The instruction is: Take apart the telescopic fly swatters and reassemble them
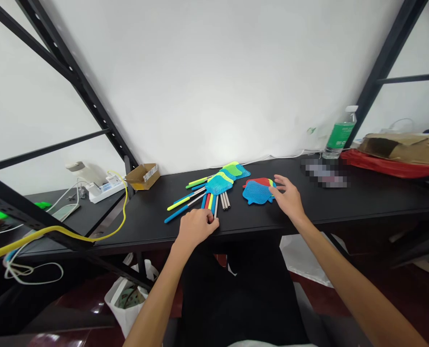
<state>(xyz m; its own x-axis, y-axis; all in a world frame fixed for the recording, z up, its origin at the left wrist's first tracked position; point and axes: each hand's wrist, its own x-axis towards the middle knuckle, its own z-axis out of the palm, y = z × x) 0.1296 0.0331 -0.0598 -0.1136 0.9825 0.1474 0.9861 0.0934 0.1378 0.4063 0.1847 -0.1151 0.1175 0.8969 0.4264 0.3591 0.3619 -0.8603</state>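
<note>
My left hand (196, 226) is closed over the near ends of several coloured sticks (214, 201) lying on the black table (362, 197). Behind them lies a fan of fly swatters (220, 181) with blue and green mesh heads and blue, green and yellow handles. My right hand (288, 197) is open, fingers spread, its fingertips touching a small stack of loose mesh heads (258, 191), blue on top with red and yellow beneath.
A small open cardboard box (143, 176) stands at the table's back left. A green-labelled water bottle (341, 132) stands at the back right, beside a red cloth with a flat carton (402, 147). Yellow cable (91, 236) and a power strip (104, 188) lie left.
</note>
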